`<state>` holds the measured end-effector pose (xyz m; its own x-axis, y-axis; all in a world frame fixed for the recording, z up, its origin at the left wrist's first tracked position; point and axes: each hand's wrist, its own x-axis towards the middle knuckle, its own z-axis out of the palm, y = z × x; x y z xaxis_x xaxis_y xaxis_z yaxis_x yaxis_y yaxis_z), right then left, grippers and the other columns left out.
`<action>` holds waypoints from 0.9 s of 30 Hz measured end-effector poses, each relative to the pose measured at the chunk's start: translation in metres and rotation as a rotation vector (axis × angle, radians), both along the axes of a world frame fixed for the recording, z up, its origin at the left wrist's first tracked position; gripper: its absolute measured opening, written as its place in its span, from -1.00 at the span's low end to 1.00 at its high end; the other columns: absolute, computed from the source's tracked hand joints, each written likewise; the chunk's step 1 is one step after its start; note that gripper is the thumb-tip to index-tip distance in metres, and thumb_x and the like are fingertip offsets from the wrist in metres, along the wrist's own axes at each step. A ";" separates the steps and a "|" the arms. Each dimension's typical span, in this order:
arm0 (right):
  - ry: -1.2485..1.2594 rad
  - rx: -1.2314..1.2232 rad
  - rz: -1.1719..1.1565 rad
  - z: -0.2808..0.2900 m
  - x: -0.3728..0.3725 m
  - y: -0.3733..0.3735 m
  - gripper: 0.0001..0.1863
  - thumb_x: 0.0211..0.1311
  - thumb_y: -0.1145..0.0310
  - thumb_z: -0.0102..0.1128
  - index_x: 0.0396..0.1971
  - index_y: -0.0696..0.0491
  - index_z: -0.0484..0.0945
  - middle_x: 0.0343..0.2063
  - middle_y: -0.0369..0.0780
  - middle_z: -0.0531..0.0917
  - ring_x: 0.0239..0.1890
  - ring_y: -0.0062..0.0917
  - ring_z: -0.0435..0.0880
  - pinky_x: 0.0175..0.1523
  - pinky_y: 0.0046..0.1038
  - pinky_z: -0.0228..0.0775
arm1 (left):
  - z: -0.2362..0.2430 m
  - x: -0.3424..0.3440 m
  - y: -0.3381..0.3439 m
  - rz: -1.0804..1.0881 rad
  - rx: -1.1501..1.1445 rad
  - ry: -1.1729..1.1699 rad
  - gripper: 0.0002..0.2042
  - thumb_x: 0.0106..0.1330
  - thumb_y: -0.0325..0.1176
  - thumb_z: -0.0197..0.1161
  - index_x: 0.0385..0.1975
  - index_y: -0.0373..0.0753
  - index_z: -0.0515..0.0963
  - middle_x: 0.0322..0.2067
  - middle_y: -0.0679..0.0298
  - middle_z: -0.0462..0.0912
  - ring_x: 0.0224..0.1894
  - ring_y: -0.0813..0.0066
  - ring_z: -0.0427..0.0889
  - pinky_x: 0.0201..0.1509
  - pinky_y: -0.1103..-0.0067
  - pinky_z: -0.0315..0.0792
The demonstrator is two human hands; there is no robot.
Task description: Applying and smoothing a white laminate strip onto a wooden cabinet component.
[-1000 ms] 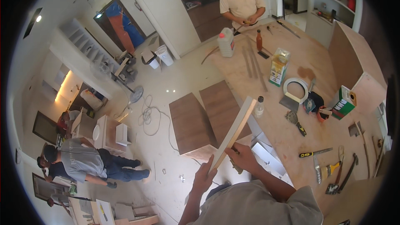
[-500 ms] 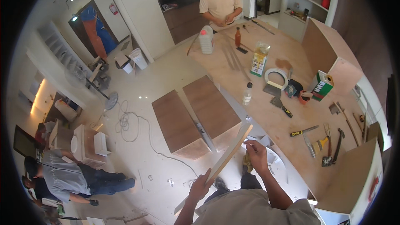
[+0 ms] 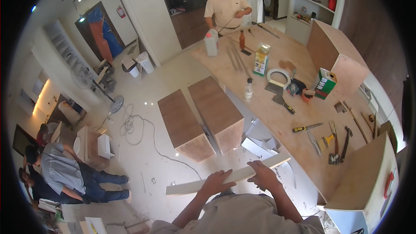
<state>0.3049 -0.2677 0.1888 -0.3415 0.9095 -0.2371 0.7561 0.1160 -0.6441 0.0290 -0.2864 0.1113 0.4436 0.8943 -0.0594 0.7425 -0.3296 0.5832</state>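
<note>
A long, pale wooden strip point(image 3: 241, 174) lies crosswise in front of my body, its right end a little higher. My left hand point(image 3: 217, 183) grips it left of the middle, fingers over the top edge. Closer to the strip's right end, my right hand point(image 3: 264, 177) holds it with the thumb and fingers around it. Just beyond the strip stand two wooden boxes with brown tops, a left box point(image 3: 184, 123) and a right box point(image 3: 216, 108), with a narrow gap between them. White offcuts point(image 3: 258, 147) lie on the floor beside the right box.
A wooden worktable point(image 3: 277, 132) on the right bears a putty knife point(image 3: 284, 104), a brush point(image 3: 326, 141), a hammer point(image 3: 346, 144), a tape roll point(image 3: 278, 78) and cans. A person point(image 3: 227, 11) stands behind it. Another person point(image 3: 65, 169) bends at left. A cable point(image 3: 154, 141) crosses the floor.
The strip has swung from a steep slant to nearly level across my body. Both hands now grip it; my right hand came down onto it. The person behind the table now holds a thin stick.
</note>
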 end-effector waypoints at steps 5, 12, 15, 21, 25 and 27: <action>-0.150 -0.064 0.035 -0.026 0.067 -0.057 0.08 -0.13 0.17 0.68 0.47 -0.07 0.31 0.46 0.02 0.33 0.27 -0.06 0.60 0.28 -0.13 0.54 | 0.020 0.077 -0.020 -0.180 0.160 0.050 -0.30 0.31 0.17 0.35 0.36 -0.13 0.50 -0.14 0.11 0.64 -0.09 0.08 0.64 0.04 0.27 0.47; -0.169 0.012 -0.160 -0.066 0.165 -0.158 0.11 -0.16 0.04 0.70 0.47 -0.06 0.32 0.40 0.09 0.40 0.20 -0.04 0.66 0.21 -0.13 0.59 | 0.021 0.196 -0.059 -0.477 0.159 0.121 -0.24 0.21 0.18 0.40 0.38 -0.07 0.48 -0.06 0.17 0.61 -0.03 0.17 0.59 0.10 0.28 0.41; -0.047 0.081 -0.245 -0.062 0.191 -0.198 -0.11 -0.11 0.18 0.66 0.31 0.01 0.45 0.15 0.03 0.62 0.02 -0.03 0.73 0.03 -0.12 0.63 | 0.026 0.241 -0.080 -0.583 0.224 0.095 -0.26 0.23 0.15 0.40 0.37 -0.09 0.48 0.00 0.14 0.61 0.02 0.17 0.58 0.14 0.29 0.39; 0.101 0.054 -0.408 -0.054 0.229 -0.228 -0.35 -0.14 0.35 0.62 0.06 0.06 0.62 -0.11 -0.04 0.73 -0.05 -0.07 0.74 0.04 -0.15 0.61 | 0.032 0.295 -0.093 -0.695 0.148 0.132 -0.30 0.24 0.10 0.41 0.33 -0.14 0.49 0.07 0.09 0.62 0.12 0.14 0.55 0.21 0.28 0.34; 0.105 0.030 -0.474 -0.063 0.240 -0.224 -0.33 -0.18 0.35 0.63 0.07 0.06 0.63 -0.07 -0.04 0.73 -0.04 -0.08 0.75 0.06 -0.17 0.61 | 0.018 0.311 -0.080 -0.706 0.120 0.166 -0.27 0.09 -0.08 0.52 0.30 -0.17 0.49 0.07 0.13 0.60 0.17 0.16 0.55 0.23 0.19 0.36; 0.042 0.042 -0.505 -0.065 0.244 -0.219 -0.28 -0.18 0.34 0.63 0.13 0.04 0.63 -0.04 -0.05 0.73 -0.02 -0.10 0.75 0.09 -0.19 0.62 | 0.010 0.314 -0.068 -0.736 0.156 0.172 -0.27 0.10 -0.11 0.52 0.32 -0.16 0.46 0.09 0.17 0.61 0.19 0.19 0.55 0.26 0.14 0.35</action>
